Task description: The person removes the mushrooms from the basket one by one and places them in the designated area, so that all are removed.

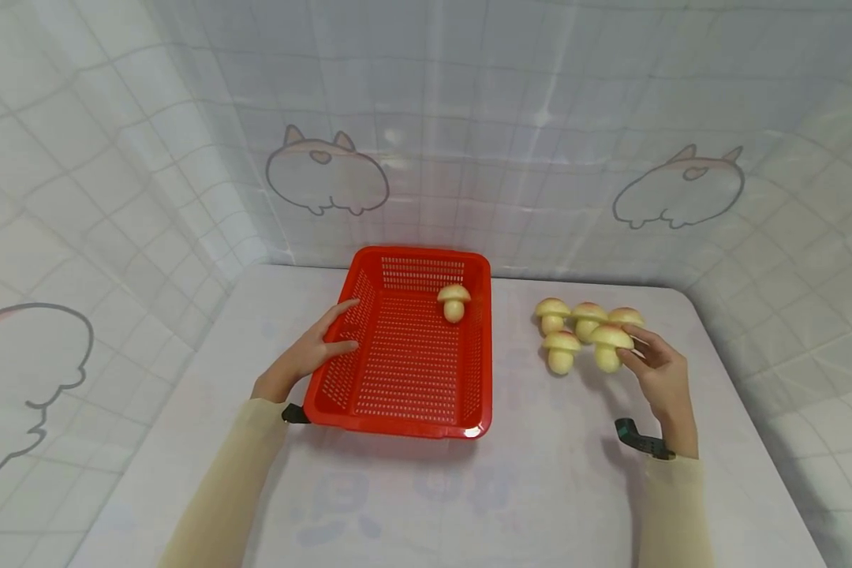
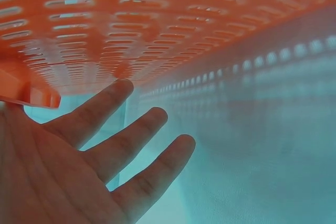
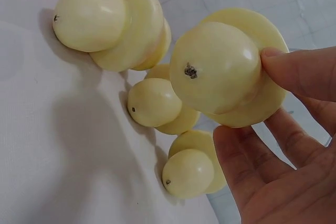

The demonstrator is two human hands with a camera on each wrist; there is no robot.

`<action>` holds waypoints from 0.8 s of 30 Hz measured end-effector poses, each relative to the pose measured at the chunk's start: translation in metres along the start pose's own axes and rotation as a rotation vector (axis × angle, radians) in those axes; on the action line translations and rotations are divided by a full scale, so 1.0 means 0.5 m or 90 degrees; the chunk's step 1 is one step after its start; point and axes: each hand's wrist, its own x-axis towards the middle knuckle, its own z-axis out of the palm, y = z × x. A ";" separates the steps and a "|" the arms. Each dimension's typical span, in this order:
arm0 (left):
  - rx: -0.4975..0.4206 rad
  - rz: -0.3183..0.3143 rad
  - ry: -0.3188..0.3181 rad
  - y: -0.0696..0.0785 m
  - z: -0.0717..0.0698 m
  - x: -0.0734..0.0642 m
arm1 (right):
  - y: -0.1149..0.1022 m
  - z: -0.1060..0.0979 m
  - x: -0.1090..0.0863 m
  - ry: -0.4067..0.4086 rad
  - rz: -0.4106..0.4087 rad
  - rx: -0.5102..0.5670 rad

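Observation:
A red plastic basket [image 1: 408,430] with slotted walls stands on the table, and one yellow toy mushroom [image 1: 454,303] lies inside near its right wall. My left hand [image 1: 311,347] holds the basket's left rim: thumb and forefinger reach over it, while three fairly straight fingers [image 2: 126,156] stretch beneath the rim outside the slotted wall. Over on the right, my right hand [image 1: 659,371] pinches another toy mushroom [image 3: 220,69] between thumb and fingers, raised off the table. Several similar toy mushrooms [image 1: 561,351] cluster just left of and behind it.
A white cloth covers the table [image 1: 539,489]. Pale checked curtains [image 1: 497,158] with cartoon animal drawings hang behind and at both sides. Each wrist wears a dark strap-on camera [image 1: 642,442].

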 end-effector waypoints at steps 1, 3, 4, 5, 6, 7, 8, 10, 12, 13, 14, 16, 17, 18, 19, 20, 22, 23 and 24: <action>0.001 0.001 -0.002 0.001 0.000 0.000 | 0.001 -0.001 -0.001 0.001 0.002 0.004; 0.000 -0.001 -0.003 0.003 0.000 0.001 | 0.003 -0.002 -0.003 0.000 0.005 0.010; -0.001 -0.002 -0.003 0.003 -0.001 0.001 | 0.003 -0.003 -0.004 0.001 0.006 0.010; -0.002 -0.006 -0.002 0.003 -0.001 0.001 | 0.004 -0.003 -0.004 0.001 0.006 0.008; -0.005 -0.005 -0.005 0.004 -0.001 0.002 | 0.005 -0.004 -0.004 0.002 0.007 0.006; -0.009 -0.004 -0.007 0.003 -0.001 0.003 | 0.005 -0.004 -0.005 0.003 0.008 0.006; -0.010 -0.005 -0.007 0.003 -0.001 0.003 | 0.006 -0.004 -0.005 0.004 0.008 0.007; -0.012 -0.005 -0.008 0.003 -0.002 0.004 | 0.006 -0.004 -0.004 0.006 0.010 0.012; -0.019 -0.001 -0.011 0.001 -0.004 0.004 | 0.007 -0.005 -0.002 0.010 0.014 0.018; -0.022 0.000 -0.012 0.000 -0.005 0.003 | 0.008 -0.006 0.000 0.013 0.015 0.020; -0.026 0.000 -0.012 -0.001 -0.006 0.002 | 0.008 -0.007 0.001 0.018 0.016 0.020; -0.033 0.001 -0.013 -0.001 -0.008 0.000 | 0.008 -0.009 0.003 0.026 0.022 0.017; -0.035 0.001 -0.012 -0.001 -0.008 -0.002 | 0.008 -0.011 0.003 0.029 0.025 0.015; -0.032 -0.003 -0.011 0.001 -0.008 -0.003 | 0.009 -0.013 0.003 0.032 0.029 0.017; -0.026 -0.004 -0.010 0.003 -0.008 -0.005 | 0.009 -0.014 0.002 0.033 0.033 0.014; -0.017 -0.008 -0.008 0.005 -0.007 -0.006 | 0.009 -0.016 0.002 0.034 0.038 0.011; 0.002 -0.011 -0.007 0.010 -0.006 -0.006 | 0.010 -0.018 0.001 0.037 0.047 0.009; 0.011 -0.009 -0.007 0.012 -0.005 -0.006 | 0.011 -0.019 0.000 0.038 0.049 0.005; 0.014 -0.010 -0.005 0.014 -0.004 -0.005 | 0.012 -0.019 0.000 0.040 0.052 0.003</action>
